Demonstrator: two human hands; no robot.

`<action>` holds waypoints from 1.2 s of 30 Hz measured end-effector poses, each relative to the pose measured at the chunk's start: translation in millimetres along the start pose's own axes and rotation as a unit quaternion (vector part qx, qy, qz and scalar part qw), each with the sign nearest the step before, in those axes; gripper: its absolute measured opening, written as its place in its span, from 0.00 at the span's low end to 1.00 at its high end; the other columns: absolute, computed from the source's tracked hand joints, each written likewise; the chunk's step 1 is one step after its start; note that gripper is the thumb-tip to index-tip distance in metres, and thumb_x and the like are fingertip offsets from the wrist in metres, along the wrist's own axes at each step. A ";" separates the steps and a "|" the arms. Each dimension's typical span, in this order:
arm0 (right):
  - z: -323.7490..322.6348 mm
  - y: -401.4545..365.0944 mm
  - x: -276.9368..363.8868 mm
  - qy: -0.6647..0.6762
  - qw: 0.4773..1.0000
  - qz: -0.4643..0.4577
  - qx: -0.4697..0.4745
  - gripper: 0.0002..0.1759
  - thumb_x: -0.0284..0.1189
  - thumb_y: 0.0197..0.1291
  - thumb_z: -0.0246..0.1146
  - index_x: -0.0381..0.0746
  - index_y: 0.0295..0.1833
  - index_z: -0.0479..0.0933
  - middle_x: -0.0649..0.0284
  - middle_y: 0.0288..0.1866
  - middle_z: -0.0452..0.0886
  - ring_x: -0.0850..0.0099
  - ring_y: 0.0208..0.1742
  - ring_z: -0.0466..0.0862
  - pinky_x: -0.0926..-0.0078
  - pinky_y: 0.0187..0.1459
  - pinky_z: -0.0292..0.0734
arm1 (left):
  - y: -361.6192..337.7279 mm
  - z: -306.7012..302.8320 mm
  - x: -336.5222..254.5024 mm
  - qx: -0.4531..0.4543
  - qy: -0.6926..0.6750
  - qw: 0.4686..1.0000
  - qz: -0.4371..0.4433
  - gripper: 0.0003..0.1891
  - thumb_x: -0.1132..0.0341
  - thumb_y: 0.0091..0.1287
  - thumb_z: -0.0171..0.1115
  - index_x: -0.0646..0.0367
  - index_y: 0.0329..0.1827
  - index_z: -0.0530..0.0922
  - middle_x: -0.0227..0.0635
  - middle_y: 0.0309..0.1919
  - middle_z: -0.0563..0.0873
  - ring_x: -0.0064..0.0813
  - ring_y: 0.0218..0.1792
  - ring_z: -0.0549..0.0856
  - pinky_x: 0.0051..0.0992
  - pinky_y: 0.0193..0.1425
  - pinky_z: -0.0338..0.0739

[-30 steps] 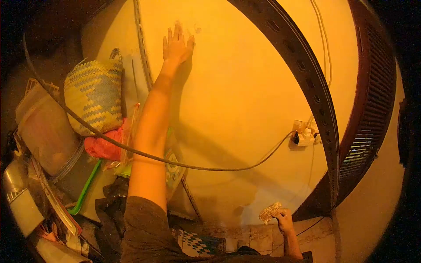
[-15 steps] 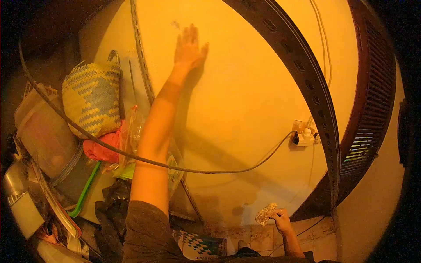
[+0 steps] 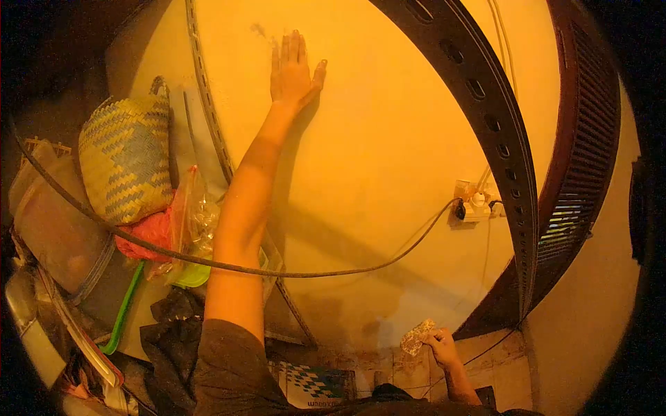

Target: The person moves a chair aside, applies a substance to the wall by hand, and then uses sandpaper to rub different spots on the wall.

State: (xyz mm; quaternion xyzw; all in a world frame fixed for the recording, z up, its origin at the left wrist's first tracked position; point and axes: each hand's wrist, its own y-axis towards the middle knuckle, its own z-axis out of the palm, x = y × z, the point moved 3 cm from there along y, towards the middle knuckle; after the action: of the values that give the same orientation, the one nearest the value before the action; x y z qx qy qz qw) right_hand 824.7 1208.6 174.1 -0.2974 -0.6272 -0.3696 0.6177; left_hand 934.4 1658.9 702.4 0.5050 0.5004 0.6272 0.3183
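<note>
My left hand (image 3: 295, 80) lies flat high on the yellow-lit wall (image 3: 374, 145), fingers stretched upward and thumb out to the right. A small dark smudge (image 3: 258, 29) marks the wall just above and left of the fingertips. Low at the right, my right hand (image 3: 442, 348) is closed around a mottled, pale brown crumpled piece (image 3: 417, 337), pinched between thumb and fingers. Whether that piece is cloth or a sponge I cannot tell. A dark cable (image 3: 305, 274) sags across the view, in front of my left arm.
A slotted dark metal upright (image 3: 494, 123) curves down the right side. Behind it are a wall socket with plugs (image 3: 474, 208) and a louvred panel (image 3: 584, 152). On the left are a woven basket (image 3: 128, 159), a pink bag (image 3: 149, 234) and a green handle (image 3: 126, 308). A printed box (image 3: 316, 385) sits below.
The view has shifted slightly, so the basket and bags sit further left in it. My left hand stays spread on the wall and my right keeps its hold on the mottled piece.
</note>
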 end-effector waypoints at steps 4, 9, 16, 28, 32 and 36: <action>-4.6 12.0 -33.8 -0.073 0.994 -0.045 -0.066 0.22 0.29 0.67 0.70 0.44 0.22 0.68 0.77 0.19 0.63 0.84 0.22 0.60 0.74 0.26 0.58 | -6.6 -5.7 -4.8 -0.005 0.012 1.000 0.025 0.41 0.41 0.79 0.45 0.67 0.82 0.59 0.46 0.83 0.60 0.47 0.84 0.56 0.47 0.86 0.49; 8.8 7.0 5.3 -0.013 1.000 -0.011 -0.023 0.24 0.26 0.68 0.68 0.45 0.21 0.64 0.77 0.19 0.60 0.84 0.22 0.58 0.74 0.26 0.57 | -17.6 -10.3 -2.6 0.019 0.033 0.999 0.036 0.40 0.41 0.79 0.45 0.66 0.82 0.60 0.44 0.83 0.61 0.48 0.83 0.59 0.48 0.85 0.50; 11.1 5.1 7.8 -0.037 0.999 0.008 -0.022 0.26 0.28 0.67 0.70 0.46 0.20 0.63 0.78 0.18 0.58 0.83 0.22 0.55 0.75 0.27 0.52 | -24.0 -15.5 -1.0 0.048 0.087 0.994 0.053 0.38 0.42 0.78 0.46 0.63 0.81 0.63 0.41 0.83 0.62 0.50 0.81 0.61 0.48 0.85 0.50; -0.6 23.1 29.9 -0.062 0.985 -0.151 -0.047 0.20 0.27 0.64 0.69 0.39 0.23 0.68 0.72 0.22 0.65 0.80 0.25 0.63 0.72 0.28 0.62 | -23.0 -10.3 3.5 0.032 0.009 0.998 0.062 0.38 0.44 0.79 0.47 0.60 0.84 0.58 0.40 0.84 0.59 0.46 0.82 0.61 0.47 0.85 0.51; 16.1 35.1 123.5 -0.230 0.912 -0.334 -0.062 0.04 0.25 0.59 0.68 0.37 0.38 0.81 0.54 0.43 0.83 0.57 0.43 0.82 0.60 0.46 0.77 | -51.4 -19.0 20.5 0.064 0.031 0.994 0.085 0.37 0.46 0.79 0.48 0.57 0.85 0.55 0.39 0.85 0.57 0.46 0.82 0.60 0.46 0.85 0.51; 54.2 59.4 249.5 -0.310 0.803 -0.509 -0.017 0.06 0.22 0.58 0.66 0.34 0.41 0.81 0.47 0.52 0.81 0.50 0.50 0.81 0.55 0.52 0.76 | -92.6 -22.4 37.2 0.118 0.023 0.990 0.075 0.38 0.46 0.79 0.46 0.55 0.87 0.50 0.36 0.87 0.51 0.44 0.85 0.53 0.46 0.87 0.48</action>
State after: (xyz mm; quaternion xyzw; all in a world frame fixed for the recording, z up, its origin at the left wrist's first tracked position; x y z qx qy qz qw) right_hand 828.9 1265.5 430.0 -0.0447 -0.8403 -0.5295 0.1078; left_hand 892.5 1713.1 626.5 0.5610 0.5384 0.5972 0.1969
